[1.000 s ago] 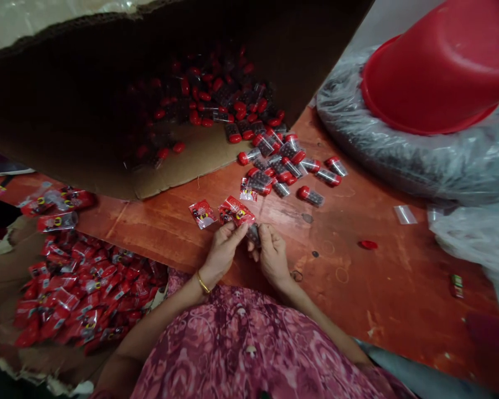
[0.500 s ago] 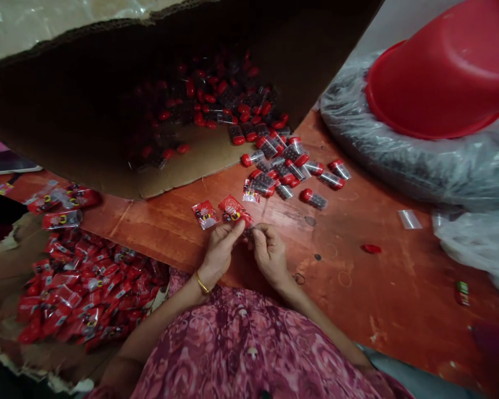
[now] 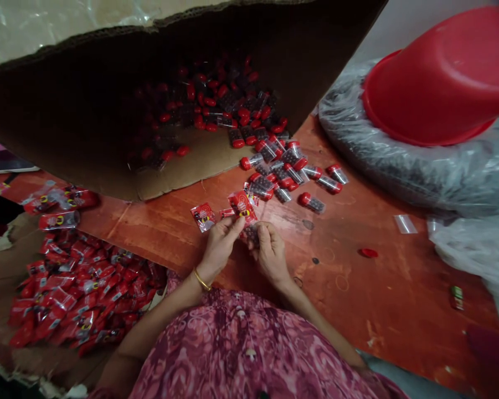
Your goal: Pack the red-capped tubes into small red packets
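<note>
My left hand (image 3: 221,246) pinches a red printed packet (image 3: 242,206) by its lower part, thumb on top. My right hand (image 3: 272,252) has its fingers closed on a small clear tube of dark pellets (image 3: 251,235), at the packet's lower end. Fingers hide part of the tube, and I cannot tell how far it sits inside the packet. Another red packet (image 3: 203,216) lies flat on the table to the left of the held one. Just beyond my hands lie several red-capped tubes (image 3: 311,202) with dark pellets.
An open cardboard box (image 3: 183,180) holds many more tubes. A torn-edged carton (image 3: 8,277) at the lower left holds a heap of red packets (image 3: 83,288). A red tub (image 3: 427,83) stands upside down on a plastic-wrapped bundle (image 3: 357,160). A loose red cap (image 3: 368,252) lies on the table (image 3: 357,310).
The held packet has been lifted and turned more upright, moving slightly right. More of the dark-pellet tube now shows between my hands. The view has shifted slightly.
</note>
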`<move>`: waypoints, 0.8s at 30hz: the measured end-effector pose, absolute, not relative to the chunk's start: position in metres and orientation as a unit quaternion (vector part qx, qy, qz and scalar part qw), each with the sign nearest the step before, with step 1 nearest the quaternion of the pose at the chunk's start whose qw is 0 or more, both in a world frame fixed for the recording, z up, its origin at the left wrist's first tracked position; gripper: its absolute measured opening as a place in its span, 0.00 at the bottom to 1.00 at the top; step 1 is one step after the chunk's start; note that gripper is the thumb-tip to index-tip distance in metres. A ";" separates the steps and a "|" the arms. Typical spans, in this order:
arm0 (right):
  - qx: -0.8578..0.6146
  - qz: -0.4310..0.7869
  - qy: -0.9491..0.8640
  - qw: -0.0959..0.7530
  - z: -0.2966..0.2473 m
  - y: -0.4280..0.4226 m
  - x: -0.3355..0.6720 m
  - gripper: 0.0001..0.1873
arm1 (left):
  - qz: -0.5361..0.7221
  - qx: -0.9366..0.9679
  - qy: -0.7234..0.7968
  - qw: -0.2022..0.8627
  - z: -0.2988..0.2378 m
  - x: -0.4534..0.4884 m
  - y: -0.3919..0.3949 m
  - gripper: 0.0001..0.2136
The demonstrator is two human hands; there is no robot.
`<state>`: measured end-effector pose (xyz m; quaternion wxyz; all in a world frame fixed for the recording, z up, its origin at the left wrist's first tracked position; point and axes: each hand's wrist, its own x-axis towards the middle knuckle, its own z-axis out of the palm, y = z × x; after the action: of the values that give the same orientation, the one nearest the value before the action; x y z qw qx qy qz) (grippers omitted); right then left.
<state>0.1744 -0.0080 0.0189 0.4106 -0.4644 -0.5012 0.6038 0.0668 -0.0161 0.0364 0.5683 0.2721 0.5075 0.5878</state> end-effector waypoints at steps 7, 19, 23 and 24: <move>-0.477 0.580 -0.499 0.432 0.019 -0.005 0.164 0.19 | 0.593 0.233 0.519 0.570 0.029 0.077 -0.027 0.17; -0.366 0.715 -0.494 0.332 0.024 -0.003 0.180 0.20 | 0.572 0.189 0.517 0.608 0.039 0.061 -0.015 0.14; -0.423 0.619 -0.534 0.390 0.010 -0.004 0.176 0.21 | 0.572 0.176 0.498 0.627 0.040 0.068 -0.023 0.13; -0.429 0.583 -0.563 0.399 0.008 -0.004 0.174 0.21 | 0.568 0.163 0.497 0.635 0.041 0.068 -0.026 0.14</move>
<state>0.1742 -0.0045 0.0075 0.3990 -0.4290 -0.5633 0.5827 0.0678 -0.0259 0.0411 0.6351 0.1626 0.4972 0.5684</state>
